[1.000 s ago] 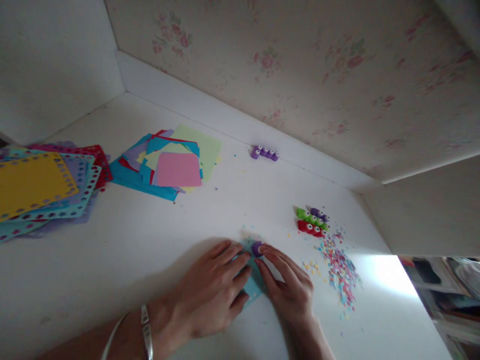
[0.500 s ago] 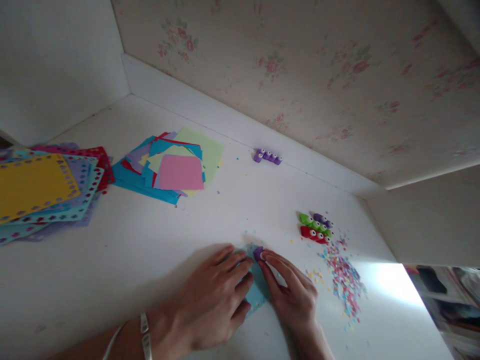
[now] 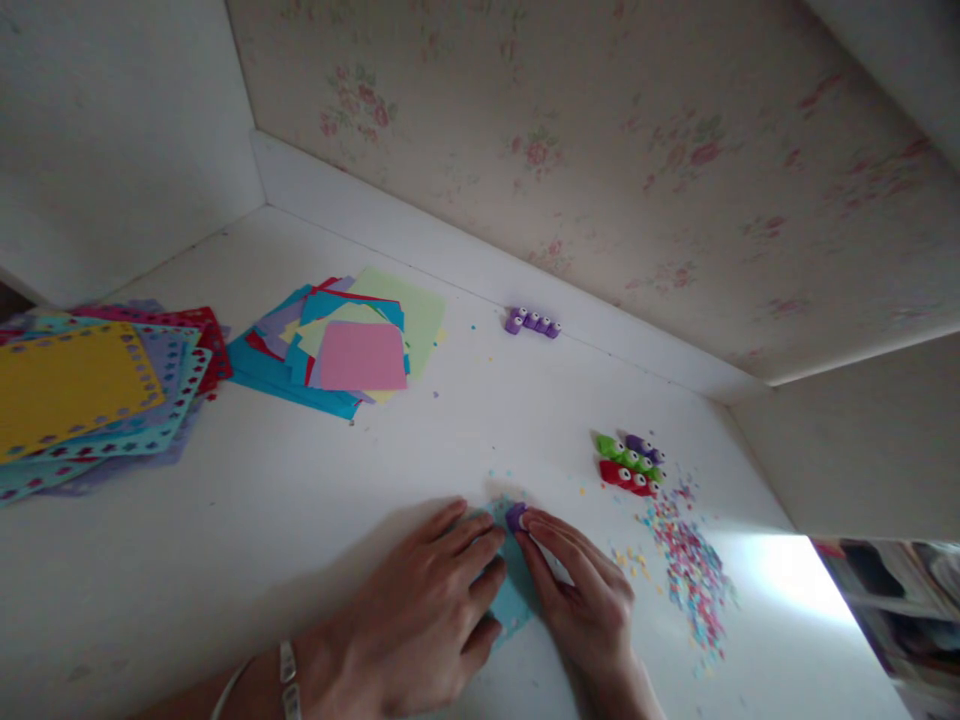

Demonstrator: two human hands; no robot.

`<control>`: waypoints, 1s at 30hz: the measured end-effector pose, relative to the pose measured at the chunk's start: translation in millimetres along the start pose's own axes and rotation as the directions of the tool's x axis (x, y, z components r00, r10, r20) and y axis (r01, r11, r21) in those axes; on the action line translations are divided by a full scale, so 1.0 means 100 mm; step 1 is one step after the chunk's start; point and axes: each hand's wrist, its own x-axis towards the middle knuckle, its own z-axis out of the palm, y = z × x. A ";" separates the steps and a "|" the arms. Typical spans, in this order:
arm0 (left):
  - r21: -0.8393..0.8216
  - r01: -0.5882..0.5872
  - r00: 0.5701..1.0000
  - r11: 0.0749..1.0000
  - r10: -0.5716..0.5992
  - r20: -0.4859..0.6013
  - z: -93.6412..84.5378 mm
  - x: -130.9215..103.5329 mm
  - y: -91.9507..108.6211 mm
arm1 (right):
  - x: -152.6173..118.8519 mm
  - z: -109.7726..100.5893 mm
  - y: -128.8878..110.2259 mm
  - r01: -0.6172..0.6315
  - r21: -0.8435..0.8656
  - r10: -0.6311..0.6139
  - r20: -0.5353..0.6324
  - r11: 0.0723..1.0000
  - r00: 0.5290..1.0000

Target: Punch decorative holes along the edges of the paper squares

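A light-blue sheet of paper (image 3: 514, 590) lies on the white table, partly covered by both hands. My left hand (image 3: 431, 600) rests flat with its fingers spread, the fingertips pressing on the left part of the sheet. In the fingers of my right hand (image 3: 581, 585) is a small purple craft paper punch (image 3: 516, 517), at the top edge of the sheet. The fingers hide most of the punch. Small cut-outs and marks show along the sheet's edges.
Red (image 3: 626, 477), green (image 3: 619, 450) and purple (image 3: 641, 446) punches stand at right, beside a confetti heap (image 3: 690, 570). More purple punches (image 3: 532, 321) sit near the wall. Plain coloured papers (image 3: 364, 355) and punched-border sheets (image 3: 75, 385) are piled at left.
The view has tilted slightly, so the table things sit a little lower. Both hands keep nearly the same place on the sheet, and the right still holds the purple punch.
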 end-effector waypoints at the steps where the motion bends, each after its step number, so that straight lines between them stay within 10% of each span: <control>1: 0.004 -0.004 1.000 1.000 0.004 0.013 -0.01 0.00 0.00 | 0.02 -0.01 -0.01 0.009 -0.001 -0.009 0.020 1.000 1.000; 13: -0.001 -0.004 0.997 1.000 0.004 0.072 -0.06 0.01 0.00 | 0.07 0.00 0.02 0.083 -0.169 -0.053 0.176 0.982 0.983; 20: 0.022 -0.027 0.998 0.999 0.025 0.049 -0.13 0.02 0.06 | 0.04 0.05 -0.11 0.086 -0.168 -0.077 0.055 0.982 0.995; 30: 0.072 -0.050 0.994 0.996 0.043 0.100 -0.14 0.00 0.03 | -0.12 -0.15 0.18 -0.235 -0.108 0.227 -0.085 0.966 0.970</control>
